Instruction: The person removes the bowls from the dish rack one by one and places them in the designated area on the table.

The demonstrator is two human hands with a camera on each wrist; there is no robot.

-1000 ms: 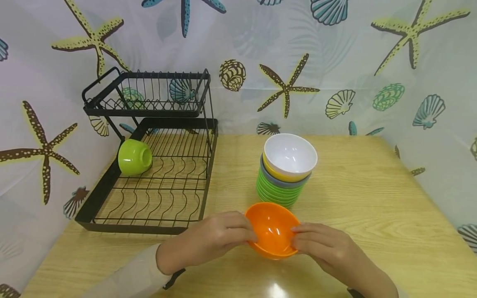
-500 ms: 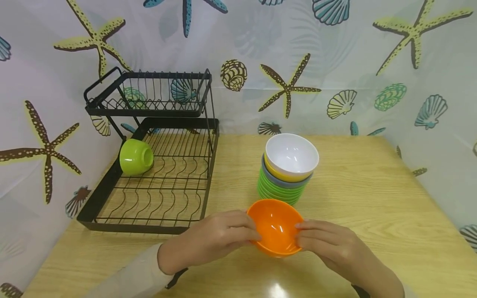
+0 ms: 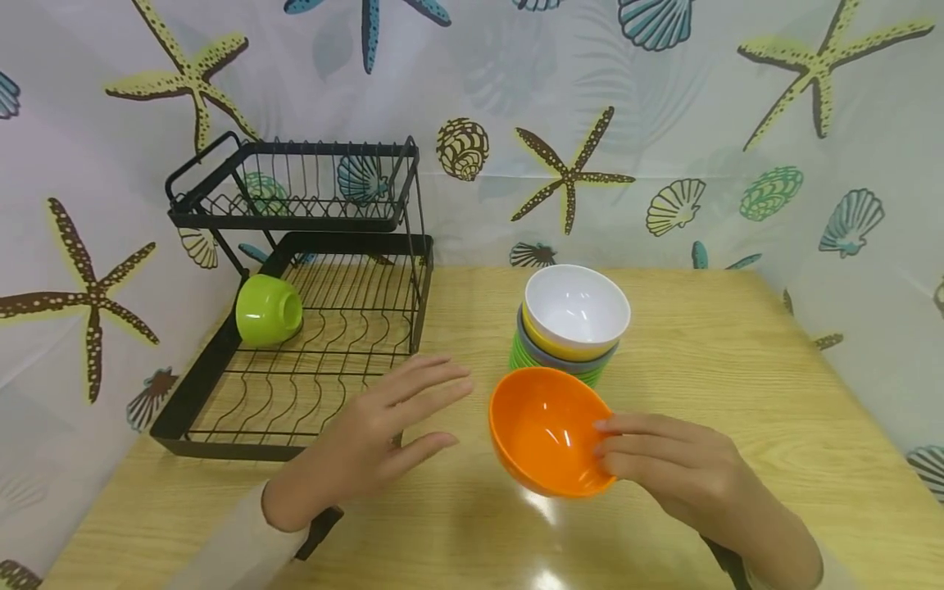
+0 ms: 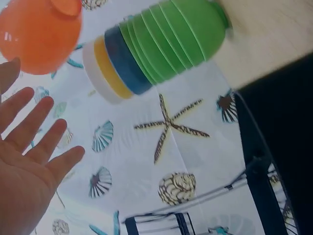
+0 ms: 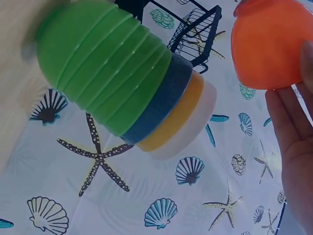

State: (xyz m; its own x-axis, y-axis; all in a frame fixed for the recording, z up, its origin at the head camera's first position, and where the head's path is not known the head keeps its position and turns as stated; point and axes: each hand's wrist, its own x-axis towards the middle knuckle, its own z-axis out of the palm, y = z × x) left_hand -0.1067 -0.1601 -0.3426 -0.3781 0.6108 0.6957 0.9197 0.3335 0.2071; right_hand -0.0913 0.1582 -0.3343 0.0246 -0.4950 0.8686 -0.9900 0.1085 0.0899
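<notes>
An orange bowl (image 3: pixel 542 430) is held up in the air, tilted, by my right hand (image 3: pixel 682 463), which pinches its right rim with the fingers inside. In the right wrist view the thumb lies against the outside of the orange bowl (image 5: pixel 269 44). My left hand (image 3: pixel 379 426) is off the bowl, to its left, with fingers spread and nothing in them. Just behind the orange bowl stands a stack of nested bowls (image 3: pixel 575 315), white on top, then yellow, blue-grey and several green ones; the orange bowl hides part of it.
A black two-tier dish rack (image 3: pixel 288 447) stands on the left of the wooden table (image 3: pixel 708 352). In its lower tier a lime-green bowl (image 3: pixel 265 311) lies on its side at the left. A curtain (image 3: pixel 501 74) with starfish and shells hangs behind and at the sides.
My left hand has let go of the orange bowl and moved left, its fingers spreading. The right hand keeps hold of the bowl, which has risen slightly and tilted more.
</notes>
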